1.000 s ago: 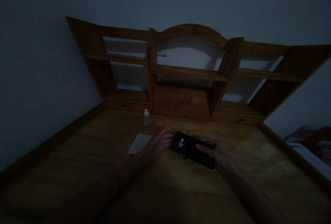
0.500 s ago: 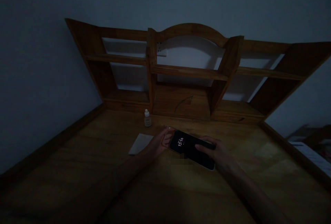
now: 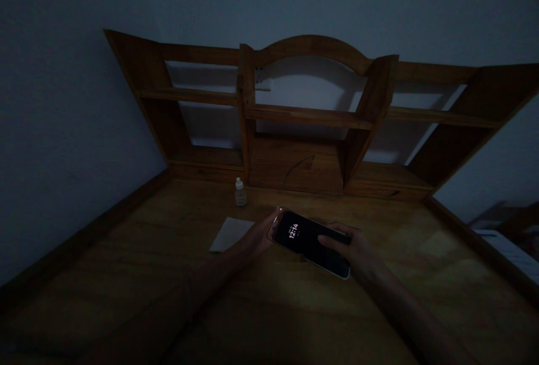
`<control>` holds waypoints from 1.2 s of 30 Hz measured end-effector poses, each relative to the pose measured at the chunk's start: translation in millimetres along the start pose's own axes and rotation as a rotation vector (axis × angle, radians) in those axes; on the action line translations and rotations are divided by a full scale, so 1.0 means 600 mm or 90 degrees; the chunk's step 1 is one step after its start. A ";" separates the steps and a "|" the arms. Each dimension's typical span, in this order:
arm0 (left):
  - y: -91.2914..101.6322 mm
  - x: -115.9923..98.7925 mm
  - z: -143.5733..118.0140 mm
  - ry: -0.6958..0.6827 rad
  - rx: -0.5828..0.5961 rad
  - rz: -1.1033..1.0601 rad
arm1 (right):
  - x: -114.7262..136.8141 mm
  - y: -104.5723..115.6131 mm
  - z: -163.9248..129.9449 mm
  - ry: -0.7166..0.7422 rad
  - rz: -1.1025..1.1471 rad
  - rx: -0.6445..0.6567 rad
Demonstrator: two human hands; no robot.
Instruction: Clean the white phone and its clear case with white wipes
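I am looking into a dim room, down onto a wooden desk with a shelf hutch against the far wall. From the head camera, the only view I have, both hands meet near the middle of the desk on a phone. It lies slanted, its lit screen facing up, the far-left end raised a little, I think. My left hand is at that far-left end, fingers curled around the edge in a light pinch. My right hand covers the near-right end, fingers closed over the top and side. I judge the phone to be stiff, flat and fairly light, with smooth glass that could slip and would not take a drop well; the long side edges look the safest place to grip, not the screen. Just left of the left hand lies a pale sheet, and farther back stands a small dropper bottle.
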State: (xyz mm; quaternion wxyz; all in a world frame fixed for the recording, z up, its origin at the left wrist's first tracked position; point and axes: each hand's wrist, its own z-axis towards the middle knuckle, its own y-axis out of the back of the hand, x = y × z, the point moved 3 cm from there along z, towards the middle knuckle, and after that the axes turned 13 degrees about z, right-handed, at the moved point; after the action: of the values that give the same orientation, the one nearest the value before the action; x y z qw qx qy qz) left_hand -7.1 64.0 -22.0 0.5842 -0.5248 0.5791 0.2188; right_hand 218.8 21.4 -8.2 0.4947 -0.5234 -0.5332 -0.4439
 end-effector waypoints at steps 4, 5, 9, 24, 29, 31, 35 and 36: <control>-0.009 0.001 -0.006 0.007 0.054 -0.024 | 0.005 0.000 -0.005 0.019 -0.012 -0.007; -0.011 0.001 -0.009 0.016 0.060 -0.022 | 0.006 0.000 -0.006 0.018 -0.020 -0.007; -0.015 0.007 -0.015 0.035 0.056 -0.017 | 0.012 0.002 -0.009 0.011 -0.043 0.002; -0.023 -0.001 -0.038 -0.090 -0.021 0.197 | 0.005 -0.013 -0.014 -0.009 -0.014 -0.039; -0.021 -0.009 -0.046 -0.123 -0.008 0.349 | 0.006 -0.019 -0.020 0.023 -0.027 -0.060; -0.020 -0.010 -0.047 -0.120 0.002 0.369 | 0.007 -0.021 -0.022 0.044 -0.040 -0.068; -0.017 -0.009 -0.047 -0.116 0.036 0.380 | 0.008 -0.025 -0.023 0.063 -0.053 -0.053; -0.016 -0.009 -0.048 -0.117 0.040 0.387 | 0.008 -0.025 -0.022 0.065 -0.055 -0.051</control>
State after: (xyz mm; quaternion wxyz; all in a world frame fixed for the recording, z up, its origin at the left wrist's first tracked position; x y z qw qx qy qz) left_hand -12.7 37.7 -7.2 0.5580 -0.2872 0.6605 0.4121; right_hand 204.8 7.7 -1.2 0.4802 -0.4957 -0.5115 -0.5119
